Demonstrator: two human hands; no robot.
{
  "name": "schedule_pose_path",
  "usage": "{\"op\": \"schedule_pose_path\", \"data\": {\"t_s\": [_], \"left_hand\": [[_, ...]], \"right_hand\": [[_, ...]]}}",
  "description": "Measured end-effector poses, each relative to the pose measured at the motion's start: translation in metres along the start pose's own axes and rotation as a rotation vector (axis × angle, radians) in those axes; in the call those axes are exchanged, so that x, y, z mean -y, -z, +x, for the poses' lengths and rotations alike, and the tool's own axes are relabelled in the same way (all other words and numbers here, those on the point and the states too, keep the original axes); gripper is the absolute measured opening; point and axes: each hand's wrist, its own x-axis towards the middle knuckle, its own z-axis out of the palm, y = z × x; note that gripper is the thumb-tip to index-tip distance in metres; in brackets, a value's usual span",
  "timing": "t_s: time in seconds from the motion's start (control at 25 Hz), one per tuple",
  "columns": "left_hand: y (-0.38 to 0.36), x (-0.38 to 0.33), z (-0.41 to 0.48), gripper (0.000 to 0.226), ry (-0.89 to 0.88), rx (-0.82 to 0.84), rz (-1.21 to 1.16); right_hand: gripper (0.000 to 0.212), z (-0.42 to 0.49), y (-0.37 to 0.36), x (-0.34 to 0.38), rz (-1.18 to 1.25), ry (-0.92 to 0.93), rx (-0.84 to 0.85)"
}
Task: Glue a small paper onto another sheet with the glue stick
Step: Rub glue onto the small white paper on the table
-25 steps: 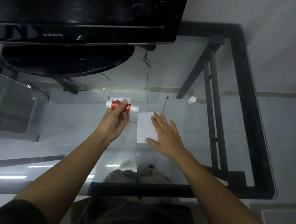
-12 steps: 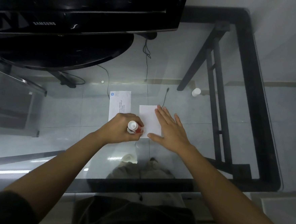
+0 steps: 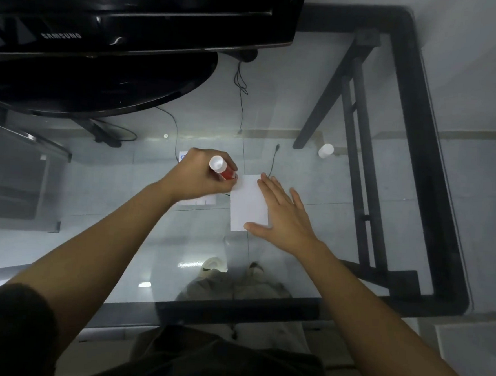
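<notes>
Near the middle of the frame, the left hand (image 3: 200, 177) is clenched around the glue stick (image 3: 223, 170), its white end pointing up and its red body angled down toward the upper left corner of the small paper (image 3: 247, 205). The right hand (image 3: 283, 216) lies flat and released, fingers spread, pressing that paper onto the glass counter (image 3: 304, 118). A second sheet (image 3: 196, 201) shows partly under the left hand. A white cap (image 3: 326, 150) sits at upper right.

Red-and-white glue stick (image 3: 223, 169), plain white small paper (image 3: 247, 201), black monitor (image 3: 141, 13).
</notes>
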Motion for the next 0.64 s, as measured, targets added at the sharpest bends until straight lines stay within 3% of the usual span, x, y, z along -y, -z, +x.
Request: {"op": "schedule_pose_path", "data": {"t_s": [0.32,0.64], "left_hand": [[-0.028,-0.005,-0.027,0.025,-0.129,0.172,0.005],[-0.027,-0.009,-0.010,0.019,-0.085,-0.009,-0.058]], "right_hand": [[0.098,0.001,0.000,-0.004,-0.064,-0.020,-0.018],[0.102,0.001,0.001,-0.004,-0.118,-0.039,-0.032]]}}
